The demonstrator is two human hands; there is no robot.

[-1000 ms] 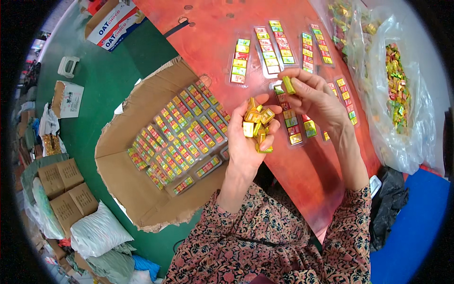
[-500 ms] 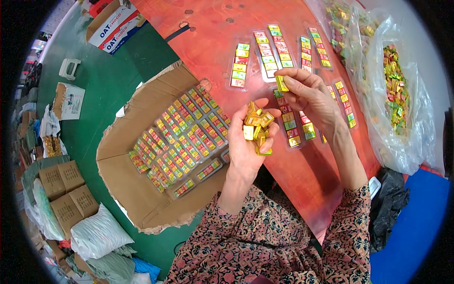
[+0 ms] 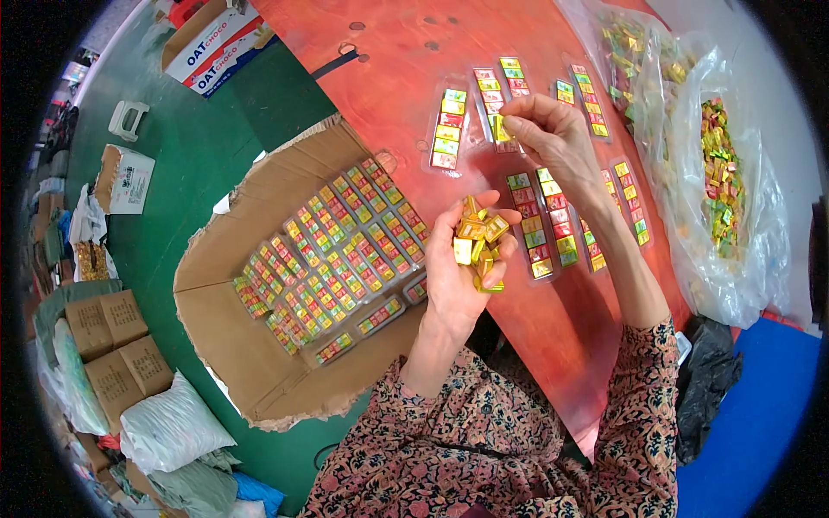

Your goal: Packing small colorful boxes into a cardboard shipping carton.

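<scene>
My left hand (image 3: 453, 289) is cupped palm up around a heap of small gold foil-wrapped blocks (image 3: 480, 231). Between thumb and fingertips, my right hand (image 3: 560, 138) pinches one yellow foil-wrapped block (image 3: 503, 129), held at the near end of a narrow clear plastic tray (image 3: 489, 91). Whether the block touches the tray cannot be made out. More such trays with rows of red, green and yellow blocks lie around on the red tabletop (image 3: 389, 95), one of them (image 3: 448, 129) to the left of my right hand. The right hand and forearm hide parts of several trays.
A torn-edged cardboard box (image 3: 220, 302) at left holds many filled trays (image 3: 345, 246). On the right stands a clear plastic bag (image 3: 691, 250) full of loose wrapped blocks (image 3: 724, 173). Brown cartons (image 3: 104, 324) and a white sack (image 3: 177, 423) sit at lower left.
My right hand has moved slightly left and away from me with the yellow block, over a tray's near end. My left hand has shifted slightly right and nearer, still holding its heap.
</scene>
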